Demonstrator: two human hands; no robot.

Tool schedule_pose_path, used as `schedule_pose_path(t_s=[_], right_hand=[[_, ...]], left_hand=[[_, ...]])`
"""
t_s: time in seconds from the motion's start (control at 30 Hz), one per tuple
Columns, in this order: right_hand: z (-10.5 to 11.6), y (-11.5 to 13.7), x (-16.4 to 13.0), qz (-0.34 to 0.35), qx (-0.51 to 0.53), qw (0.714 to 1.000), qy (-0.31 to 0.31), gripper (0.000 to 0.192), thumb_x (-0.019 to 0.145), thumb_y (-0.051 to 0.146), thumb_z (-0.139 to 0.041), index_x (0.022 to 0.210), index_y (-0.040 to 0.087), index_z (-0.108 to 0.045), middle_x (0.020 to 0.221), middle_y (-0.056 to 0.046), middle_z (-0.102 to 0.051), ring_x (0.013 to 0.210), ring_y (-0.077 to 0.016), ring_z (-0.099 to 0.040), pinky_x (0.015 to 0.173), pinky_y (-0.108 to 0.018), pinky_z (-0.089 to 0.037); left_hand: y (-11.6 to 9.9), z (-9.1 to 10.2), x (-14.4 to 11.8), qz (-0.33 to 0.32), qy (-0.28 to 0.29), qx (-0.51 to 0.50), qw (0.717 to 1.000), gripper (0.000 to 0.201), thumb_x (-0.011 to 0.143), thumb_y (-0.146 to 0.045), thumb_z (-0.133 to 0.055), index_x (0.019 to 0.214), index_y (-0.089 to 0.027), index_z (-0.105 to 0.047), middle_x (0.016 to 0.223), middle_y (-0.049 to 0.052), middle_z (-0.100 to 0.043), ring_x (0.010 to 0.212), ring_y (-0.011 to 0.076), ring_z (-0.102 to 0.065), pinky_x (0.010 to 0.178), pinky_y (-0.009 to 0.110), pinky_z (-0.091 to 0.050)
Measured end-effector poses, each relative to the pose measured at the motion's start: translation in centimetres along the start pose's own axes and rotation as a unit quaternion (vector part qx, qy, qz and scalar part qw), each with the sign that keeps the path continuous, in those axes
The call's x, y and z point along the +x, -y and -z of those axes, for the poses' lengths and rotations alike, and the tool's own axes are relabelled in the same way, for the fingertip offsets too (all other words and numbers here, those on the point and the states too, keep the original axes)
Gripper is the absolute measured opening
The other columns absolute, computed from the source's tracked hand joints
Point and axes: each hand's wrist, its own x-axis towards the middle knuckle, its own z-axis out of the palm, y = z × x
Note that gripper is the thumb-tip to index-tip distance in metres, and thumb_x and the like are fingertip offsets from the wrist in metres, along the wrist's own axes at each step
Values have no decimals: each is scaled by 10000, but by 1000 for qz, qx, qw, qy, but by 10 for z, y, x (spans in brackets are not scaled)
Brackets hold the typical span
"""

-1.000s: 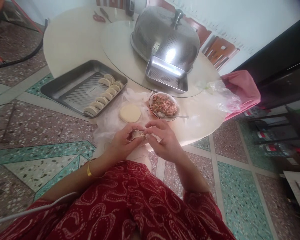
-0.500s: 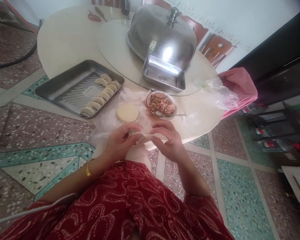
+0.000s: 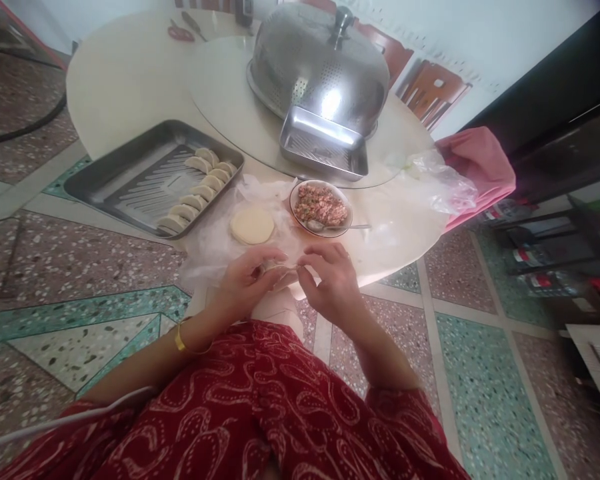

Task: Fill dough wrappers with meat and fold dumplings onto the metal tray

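Observation:
Between my two hands is a folded dumpling [image 3: 276, 267], mostly hidden by my fingers. My left hand [image 3: 250, 275] is closed round its left part, thumb in front and fingers behind. At its right end, the thumb and forefinger of my right hand [image 3: 329, 275] pinch the edge. Just beyond my hands lies a stack of round dough wrappers [image 3: 253, 225] on a crumpled plastic bag [image 3: 207, 250]. To its right stands a bowl [image 3: 349, 223] of minced filling [image 3: 320, 203], with a spoon [image 3: 360, 227] resting in it.
A metal tray [image 3: 95, 175] at the left holds several finished dumplings [image 3: 200, 190] along its right side. Farther back, a small metal tray [image 3: 325, 157] leans by a large domed lid [image 3: 320, 67] on a glass turntable [image 3: 220, 73]. Red scissors [image 3: 181, 32] lie at the far left.
My right thumb and fingers have drawn closer together on the dumpling's edge. The whole view has shifted slightly; the trays, wrappers and bowl have stayed in place.

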Motion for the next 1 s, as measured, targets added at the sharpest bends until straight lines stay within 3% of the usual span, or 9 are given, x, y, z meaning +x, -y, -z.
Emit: schedule_pose_path(t_s=[0.13,0.33,0.47,0.6,0.73,0.83,1.0], right_hand=[[-2,-2,-1,-30,51,998,-9,134,858,135,-563,838,208,-672,903,-72,-687,850,-219,-596,785,-400,-513],[-5,-9,0,-94,126,987,21,113,828,150,-577,816,218,-666,914,-52,-704,909,-213,-631,841,-388,-529],[-4,-13,2,-126,172,976,46,100,824,170,-582,800,226,-662,895,-29,-704,933,-202,-641,871,-388,-532],[1,-12,0,-129,189,973,42,107,837,185,-597,887,226,-682,962,-43,-698,957,-192,-650,887,-394,-540],[6,-9,-5,-92,165,982,-24,103,854,217,-608,926,250,-674,1012,-51,-672,985,-203,-643,855,-413,-557],[5,-6,-8,-55,136,987,-59,77,858,209,-609,889,251,-666,990,-53,-653,968,-214,-627,816,-421,-560],[-4,-6,-11,-57,105,991,-65,69,861,229,-622,913,245,-665,993,-63,-639,975,-231,-609,833,-442,-550]], left_hand=[[2,-1,1,3,11,-7,1000,222,841,-388,-645,957,-200,-668,950,40,-697,627,105,-583,572,239,-500],[-3,0,2,-49,33,16,998,138,840,-335,-635,884,-215,-686,978,51,-720,861,164,-647,706,271,-520],[-2,1,3,-29,44,9,999,171,833,-364,-644,883,-205,-681,977,52,-713,814,157,-638,648,255,-513],[1,1,4,9,38,-28,999,217,835,-384,-641,937,-194,-661,971,44,-689,673,120,-607,564,237,-505],[-4,-1,6,37,31,-56,997,214,841,-371,-631,945,-185,-643,820,10,-670,531,82,-557,491,210,-468],[-8,-2,7,42,23,-56,997,215,839,-374,-632,930,-180,-637,736,-11,-645,502,80,-548,482,206,-461],[-8,-4,7,15,21,-51,998,238,836,-398,-644,935,-183,-631,813,9,-661,557,92,-565,521,224,-487]])
